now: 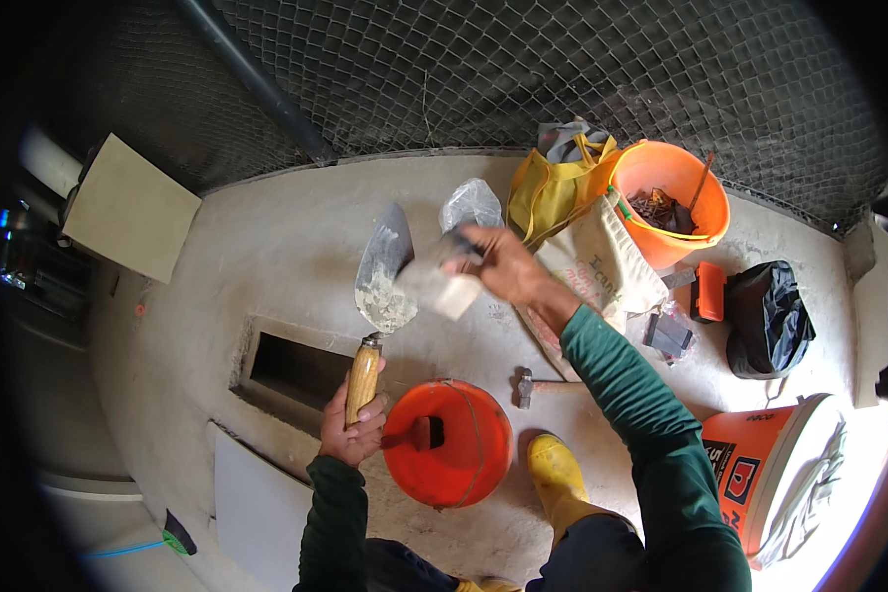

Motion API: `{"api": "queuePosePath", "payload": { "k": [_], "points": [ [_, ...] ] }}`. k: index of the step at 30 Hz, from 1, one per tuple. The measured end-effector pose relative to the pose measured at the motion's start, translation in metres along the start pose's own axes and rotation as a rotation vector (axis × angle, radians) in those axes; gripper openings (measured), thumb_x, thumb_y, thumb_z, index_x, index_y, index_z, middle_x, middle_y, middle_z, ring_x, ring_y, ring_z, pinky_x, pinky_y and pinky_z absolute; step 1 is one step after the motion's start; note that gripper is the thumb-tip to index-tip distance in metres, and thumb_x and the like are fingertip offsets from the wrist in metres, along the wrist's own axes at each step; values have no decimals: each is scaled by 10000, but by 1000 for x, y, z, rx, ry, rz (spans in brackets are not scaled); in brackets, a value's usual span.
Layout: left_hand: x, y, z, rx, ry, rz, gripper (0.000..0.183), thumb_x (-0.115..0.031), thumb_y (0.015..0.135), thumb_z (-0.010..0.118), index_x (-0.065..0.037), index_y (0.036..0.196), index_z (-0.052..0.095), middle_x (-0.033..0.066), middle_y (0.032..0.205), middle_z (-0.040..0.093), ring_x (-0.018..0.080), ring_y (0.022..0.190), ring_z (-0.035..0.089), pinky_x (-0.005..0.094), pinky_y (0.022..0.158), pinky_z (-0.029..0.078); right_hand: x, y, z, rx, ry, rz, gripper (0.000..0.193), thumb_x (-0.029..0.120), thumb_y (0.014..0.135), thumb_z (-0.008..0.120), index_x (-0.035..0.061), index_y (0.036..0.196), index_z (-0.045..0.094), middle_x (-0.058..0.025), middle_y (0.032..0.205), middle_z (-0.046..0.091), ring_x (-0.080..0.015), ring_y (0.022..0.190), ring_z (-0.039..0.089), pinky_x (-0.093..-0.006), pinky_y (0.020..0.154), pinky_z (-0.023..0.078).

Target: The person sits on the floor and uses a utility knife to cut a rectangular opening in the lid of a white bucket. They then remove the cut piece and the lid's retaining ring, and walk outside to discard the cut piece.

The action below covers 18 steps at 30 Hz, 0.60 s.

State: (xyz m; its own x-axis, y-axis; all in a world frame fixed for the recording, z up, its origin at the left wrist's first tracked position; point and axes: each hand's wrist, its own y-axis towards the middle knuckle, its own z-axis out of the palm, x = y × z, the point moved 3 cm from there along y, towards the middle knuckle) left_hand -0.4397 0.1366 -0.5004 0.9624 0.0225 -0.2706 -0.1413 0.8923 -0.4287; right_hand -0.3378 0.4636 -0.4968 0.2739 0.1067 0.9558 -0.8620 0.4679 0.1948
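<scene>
My left hand (353,419) is closed around the wooden handle of a trowel (385,271). The trowel's blade points away from me and carries pale, dried-looking smears. In my right hand (508,264) is a flat grey-and-pale tool (442,281), smeared by motion, so its exact kind cannot be made out. It is beside the trowel blade, over its right edge; whether they touch is unclear. Below my hands stands an orange-red bucket (493,444) with a small dark-and-red object (426,432) inside, perhaps a brush.
A rectangular floor opening (291,370) lies left of the bucket. A hammer (526,388) rests to its right. Beyond are a clear plastic bag (472,202), yellow bag (543,192), cloth bag (602,257), orange debris bucket (681,252) and black bag (770,321). Wire mesh (562,69) borders the far side.
</scene>
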Motion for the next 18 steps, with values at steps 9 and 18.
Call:
{"api": "queuePosePath", "payload": {
  "k": [9, 18],
  "points": [
    [2, 10, -1, 15, -57, 10, 556, -438, 1175, 413, -165, 1659, 386, 52, 765, 506, 70, 469, 393, 211, 379, 320, -4, -10, 9, 231, -149, 44, 225, 41, 955, 816, 31, 1162, 727, 41, 1050, 726, -76, 997, 640, -292, 954, 543],
    [-3, 12, 2, -24, 60, -68, 567, -472, 1171, 408, -165, 1648, 403, 40, 782, 498, 63, 480, 374, 206, 389, 313, 18, 5, -5, 55, -153, 101, 365, 86, 936, 840, 68, 1285, 734, 2, 1092, 760, -101, 1016, 673, -304, 940, 560]
  ]
}}
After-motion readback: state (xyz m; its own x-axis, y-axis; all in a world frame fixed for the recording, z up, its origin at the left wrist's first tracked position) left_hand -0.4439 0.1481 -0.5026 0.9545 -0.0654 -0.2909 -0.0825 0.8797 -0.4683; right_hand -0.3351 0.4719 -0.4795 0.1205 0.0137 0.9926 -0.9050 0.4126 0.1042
